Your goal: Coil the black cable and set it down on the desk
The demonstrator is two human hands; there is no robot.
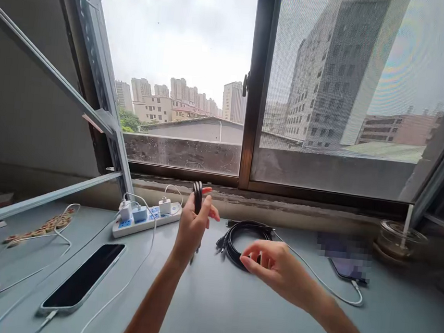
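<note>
The left hand point(193, 221), toward seven o'clock, grasps a looped cable point(197, 195), seemingly to keep its turns together. The half-curled right hand point(275, 268) holds nothing; a coiled cable point(232, 243) lies at its ten o'clock.

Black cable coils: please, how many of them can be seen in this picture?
2. The first coil is in the left hand; the second coil lies on the table, partly hidden behind the right hand. I see no others.
</note>
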